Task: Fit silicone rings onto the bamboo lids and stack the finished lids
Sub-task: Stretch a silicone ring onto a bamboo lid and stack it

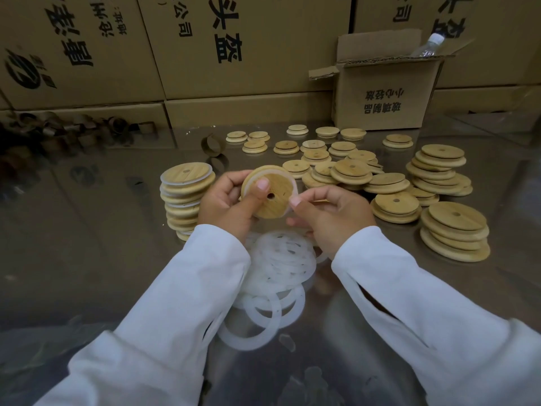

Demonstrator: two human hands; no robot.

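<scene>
My left hand (225, 200) grips a round bamboo lid (275, 197) with a centre hole, thumb pressed on its face. A translucent silicone ring (293, 183) sits partly around the lid's rim. My right hand (330, 215) pinches that ring at the lid's right edge. A stack of lids with rings fitted (184, 197) stands just left of my hands. Below my wrists lies a pile of loose white silicone rings (278, 276) on the metal table.
Several bare bamboo lids lie in loose piles at the right (453, 230) and behind (345, 168) on the reflective table (87, 244). An open cardboard box (386, 92) holding a plastic bottle stands at the back right. Large cartons wall the back. Cardboard tube rings (210, 145) lie back left.
</scene>
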